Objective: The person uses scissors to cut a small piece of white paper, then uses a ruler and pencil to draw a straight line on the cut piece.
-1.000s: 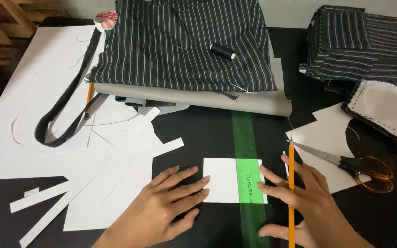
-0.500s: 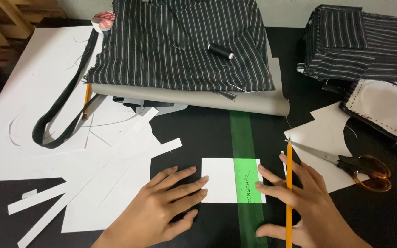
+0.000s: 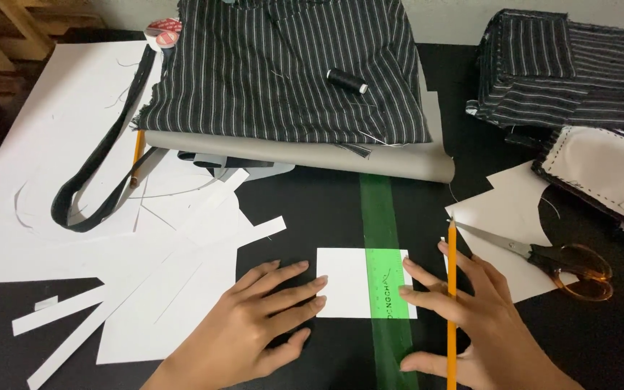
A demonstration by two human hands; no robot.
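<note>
A small white paper rectangle (image 3: 344, 282) lies on the black table under a see-through green ruler (image 3: 378, 217). My left hand (image 3: 254, 325) rests flat with its fingertips on the paper's left edge. My right hand (image 3: 471, 318) presses fingertips on the ruler and the paper's right edge. An orange pencil (image 3: 451, 289) is held between that hand's fingers, its tip pointing away from me.
Orange-handled scissors (image 3: 557, 260) lie on white paper at the right. Striped dark fabric (image 3: 283, 72) with a black thread spool (image 3: 347, 80) lies at the back over grey card. Folded striped pieces (image 3: 565, 65) sit far right. White paper offcuts (image 3: 146, 289), a black strip and a second pencil (image 3: 137, 155) lie left.
Both hands and the paper stay nearly still. The view has shifted slightly.
</note>
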